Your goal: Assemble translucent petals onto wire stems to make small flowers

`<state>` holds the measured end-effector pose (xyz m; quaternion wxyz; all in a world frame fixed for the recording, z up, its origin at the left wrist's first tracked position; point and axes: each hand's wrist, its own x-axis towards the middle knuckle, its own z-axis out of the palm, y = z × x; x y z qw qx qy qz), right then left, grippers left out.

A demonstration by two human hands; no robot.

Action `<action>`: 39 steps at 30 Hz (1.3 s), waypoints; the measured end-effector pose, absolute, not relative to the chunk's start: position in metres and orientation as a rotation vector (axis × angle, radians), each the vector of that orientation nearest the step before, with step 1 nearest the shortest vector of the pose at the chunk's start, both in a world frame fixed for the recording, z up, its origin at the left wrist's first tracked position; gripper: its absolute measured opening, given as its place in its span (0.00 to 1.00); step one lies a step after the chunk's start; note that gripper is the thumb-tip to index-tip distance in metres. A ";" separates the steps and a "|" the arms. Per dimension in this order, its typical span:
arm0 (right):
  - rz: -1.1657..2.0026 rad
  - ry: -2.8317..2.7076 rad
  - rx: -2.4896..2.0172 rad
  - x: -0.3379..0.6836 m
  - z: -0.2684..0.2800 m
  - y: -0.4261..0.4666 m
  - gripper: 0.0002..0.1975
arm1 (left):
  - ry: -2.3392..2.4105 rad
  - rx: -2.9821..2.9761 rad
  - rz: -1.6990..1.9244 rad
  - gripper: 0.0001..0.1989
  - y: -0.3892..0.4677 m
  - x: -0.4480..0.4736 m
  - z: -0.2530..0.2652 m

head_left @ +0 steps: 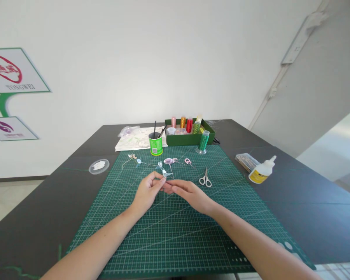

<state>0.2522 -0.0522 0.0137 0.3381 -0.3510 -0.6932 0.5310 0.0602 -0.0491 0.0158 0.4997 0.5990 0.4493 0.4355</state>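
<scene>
Petals (164, 173), pale blue, pinched in the left hand (147, 190) above the green mat (163, 233), could crease if that pinch tightens, though whether the right hand (192, 195) grips anything I can't tell.

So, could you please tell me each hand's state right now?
Left hand: closed, pinching a pale blue petal piece.
Right hand: beside the left; whether it holds anything cannot be told.
</scene>
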 end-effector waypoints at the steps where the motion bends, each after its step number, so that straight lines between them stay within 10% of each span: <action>1: 1.417 -1.832 -0.929 0.252 0.014 -0.053 0.18 | 1.090 1.443 1.058 0.13 -0.049 0.060 0.016; 17: 1.047 -1.431 -1.264 0.337 0.041 -0.007 0.21 | 1.195 1.112 1.250 0.19 -0.033 0.046 0.016; 25: 0.110 -1.727 -2.279 0.381 0.037 0.005 0.15 | 1.185 1.119 1.240 0.19 -0.033 0.047 0.015; 39: 0.122 -1.968 -2.082 0.361 0.007 0.012 0.05 | 1.184 1.189 1.173 0.18 -0.036 0.050 0.014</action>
